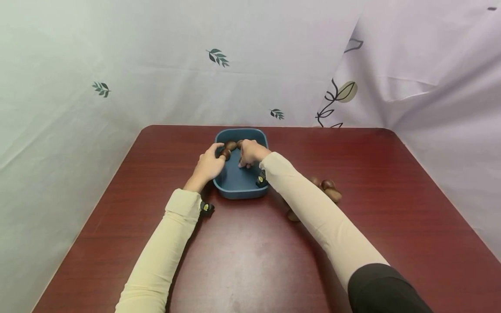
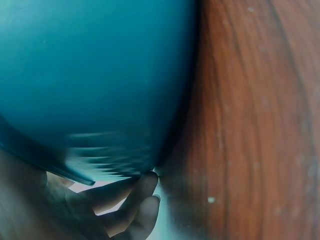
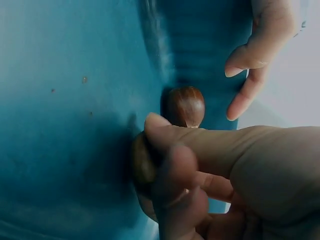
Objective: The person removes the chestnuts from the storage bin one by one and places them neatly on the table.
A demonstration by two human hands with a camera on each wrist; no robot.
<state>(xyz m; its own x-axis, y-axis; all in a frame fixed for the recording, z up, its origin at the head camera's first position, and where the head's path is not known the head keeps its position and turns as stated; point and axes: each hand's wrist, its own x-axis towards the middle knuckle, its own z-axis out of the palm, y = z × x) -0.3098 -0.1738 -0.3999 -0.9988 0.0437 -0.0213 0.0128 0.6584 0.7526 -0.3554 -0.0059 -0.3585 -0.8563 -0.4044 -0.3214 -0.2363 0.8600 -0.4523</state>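
Observation:
A blue plastic basin (image 1: 235, 194) stands toward the far side of the table. My left hand (image 1: 209, 166) holds its left wall; in the left wrist view, fingers (image 2: 145, 192) lie curled against the outside. Inside the basin, my right hand (image 1: 252, 153) points down and pinches a chestnut (image 3: 143, 162), partly hidden by the thumb and fingers. Another brown chestnut (image 3: 186, 106) lies in the basin just beyond the right thumb. Chestnuts (image 1: 230, 146) gather along the basin's far left inside, close to my left fingertips.
On the dark red table (image 1: 235, 261), several more chestnuts (image 1: 332, 194) lie right of the basin, some partly behind the right forearm. One chestnut (image 1: 292, 216) shows below that sleeve. A pale patterned cloth (image 1: 176, 65) hangs behind the table.

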